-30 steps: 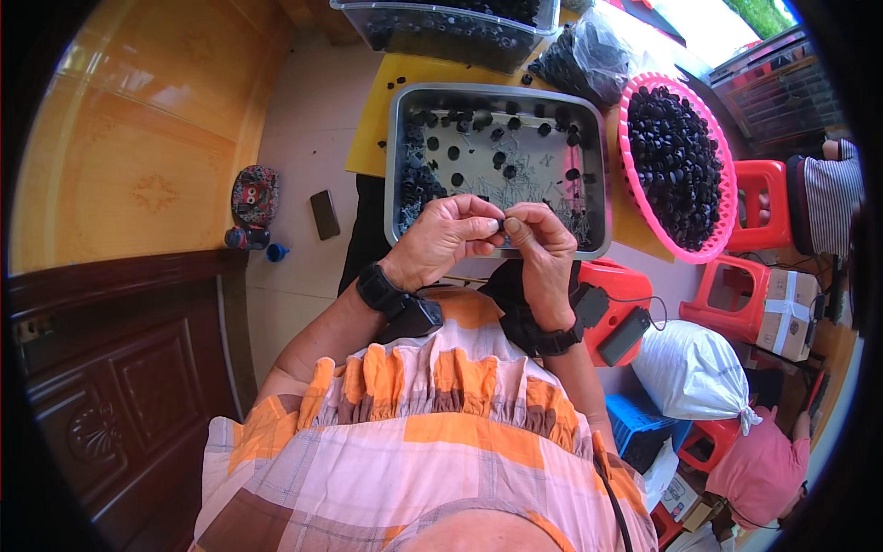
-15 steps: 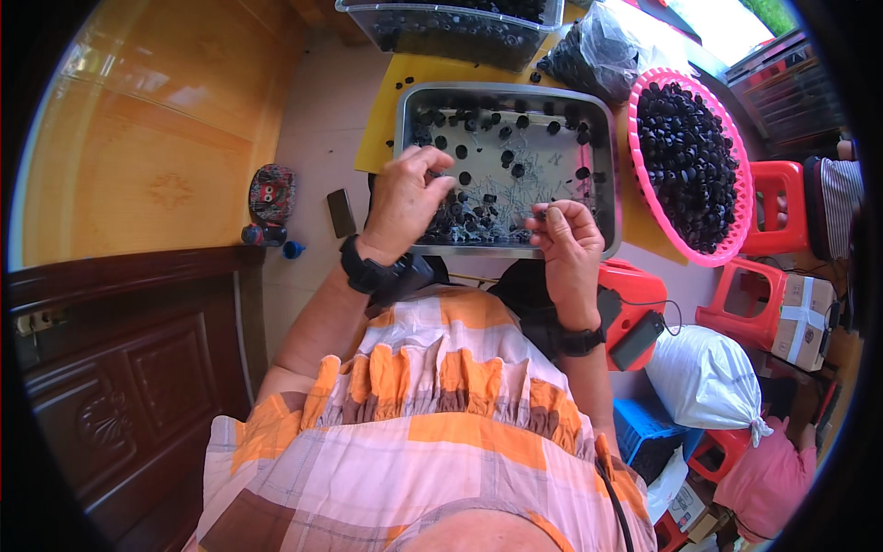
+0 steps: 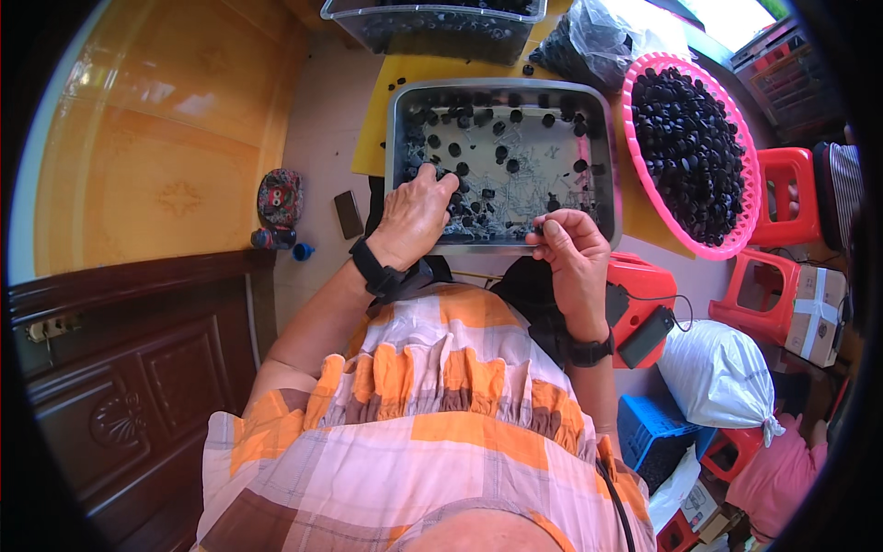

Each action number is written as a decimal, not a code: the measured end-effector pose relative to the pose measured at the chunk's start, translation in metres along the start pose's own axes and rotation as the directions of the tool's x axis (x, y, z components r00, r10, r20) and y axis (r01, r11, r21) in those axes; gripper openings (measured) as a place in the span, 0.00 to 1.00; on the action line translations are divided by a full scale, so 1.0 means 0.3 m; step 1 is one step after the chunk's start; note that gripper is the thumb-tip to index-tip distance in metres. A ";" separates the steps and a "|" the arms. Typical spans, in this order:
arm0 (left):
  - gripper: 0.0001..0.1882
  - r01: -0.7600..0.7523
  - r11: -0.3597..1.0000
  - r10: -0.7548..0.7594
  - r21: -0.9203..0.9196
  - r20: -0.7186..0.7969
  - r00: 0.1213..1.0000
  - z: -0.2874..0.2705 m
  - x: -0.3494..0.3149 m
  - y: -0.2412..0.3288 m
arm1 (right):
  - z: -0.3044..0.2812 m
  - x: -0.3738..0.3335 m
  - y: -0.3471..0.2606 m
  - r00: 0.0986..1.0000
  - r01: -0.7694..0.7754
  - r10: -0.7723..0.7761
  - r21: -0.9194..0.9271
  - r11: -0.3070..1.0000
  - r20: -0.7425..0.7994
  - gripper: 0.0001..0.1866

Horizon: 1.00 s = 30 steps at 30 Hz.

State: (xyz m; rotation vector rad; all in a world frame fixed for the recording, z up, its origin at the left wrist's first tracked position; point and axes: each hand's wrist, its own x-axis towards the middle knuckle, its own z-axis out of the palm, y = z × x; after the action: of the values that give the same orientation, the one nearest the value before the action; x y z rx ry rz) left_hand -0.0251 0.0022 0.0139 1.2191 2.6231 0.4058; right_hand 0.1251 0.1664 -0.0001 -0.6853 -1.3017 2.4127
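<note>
At centre I see left hand (image 3: 414, 210), grip hidden; right hand (image 3: 574, 244) pinching dark piece (image 3: 539, 228); basket (image 3: 749, 171) heaped, more left in tray (image 3: 552, 144)

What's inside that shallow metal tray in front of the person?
Loose black round pieces and thin silvery pieces lie inside the metal tray. The left hand covers part of its left side; whatever lies beneath is hidden.

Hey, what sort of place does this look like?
Probably a room at home doubling as a workspace: a carved dark door, a metal tray of black pieces, and a pink basket heaped with more.
</note>
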 end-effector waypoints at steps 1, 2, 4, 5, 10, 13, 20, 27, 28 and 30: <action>0.15 0.027 1.000 -0.027 0.006 0.028 0.999 0.000 0.015 -0.001 | -0.003 0.000 0.001 1.000 0.002 -0.002 -0.007 1.000 0.001 0.05; 0.15 0.054 0.998 -0.055 0.013 0.056 0.997 0.000 0.025 0.002 | -0.005 0.001 0.001 1.000 0.004 -0.004 -0.014 1.000 0.002 0.05; 0.15 0.047 0.999 -0.047 -0.003 0.008 0.999 -0.003 0.039 0.023 | -0.004 -0.002 0.001 1.000 0.019 -0.020 -0.018 1.000 -0.006 0.06; 0.14 0.041 0.999 -0.042 -0.020 -0.039 0.998 -0.005 0.047 0.036 | -0.002 -0.003 0.002 0.999 0.032 -0.032 -0.022 0.999 -0.013 0.06; 0.12 -0.062 0.995 0.057 -0.076 -0.067 0.996 0.030 0.098 0.092 | 0.002 -0.003 0.020 0.998 0.069 -0.069 -0.079 0.994 -0.002 0.08; 0.08 -0.062 0.997 0.062 -0.042 -0.002 0.998 0.073 0.116 0.081 | 0.018 -0.006 0.018 0.997 0.075 -0.076 -0.093 0.993 -0.001 0.07; 0.11 -0.033 0.757 0.074 -0.652 0.035 0.997 0.049 0.081 0.065 | 0.039 0.015 0.021 0.997 0.079 -0.079 -0.098 0.992 -0.001 0.07; 0.09 0.156 0.264 0.023 -0.952 0.168 0.986 0.037 0.026 0.084 | 0.061 0.026 0.045 0.996 0.079 -0.074 -0.118 0.990 0.048 0.08; 0.09 0.136 0.241 0.027 -0.961 0.147 0.989 0.041 0.021 0.080 | 0.065 0.023 0.046 0.995 0.081 -0.075 -0.106 0.991 0.059 0.08; 0.09 0.116 0.227 0.002 -0.967 0.120 0.993 0.044 0.010 0.083 | 0.071 0.016 0.047 0.995 0.081 -0.074 -0.099 0.992 0.070 0.09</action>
State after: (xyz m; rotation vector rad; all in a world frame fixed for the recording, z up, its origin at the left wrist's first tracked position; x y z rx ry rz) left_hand -0.0054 0.0220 0.0097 0.5838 1.5801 1.6216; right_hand 0.1086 0.1464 -0.0032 -0.5740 -1.4584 2.3388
